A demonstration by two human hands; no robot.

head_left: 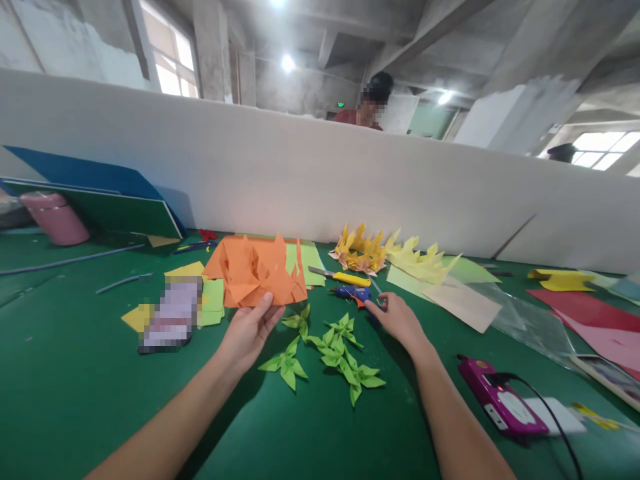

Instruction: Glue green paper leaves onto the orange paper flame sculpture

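My left hand (253,333) holds an orange folded-paper piece (265,273) by its lower edge, thumb on top. Pointed tips stand up along it. At the blue glue gun (353,293), my right hand (397,321) has its fingers closed around the handle end, partly hiding it. A yellow utility knife (350,279) lies just behind the glue gun. Several green folded-paper leaf shapes (340,343) lie on the table between my forearms. Farther back stand an orange-yellow paper crown (359,250) and a pale yellow pointed paper strip (423,259).
A phone (173,313) lies on the left over yellow and green paper. A pink cup (55,219) stands by green and blue boards (115,217). On the right are a magenta device (500,397) with a black cable and red paper sheets (590,310). Behind a white partition (280,173) is another person (367,107).
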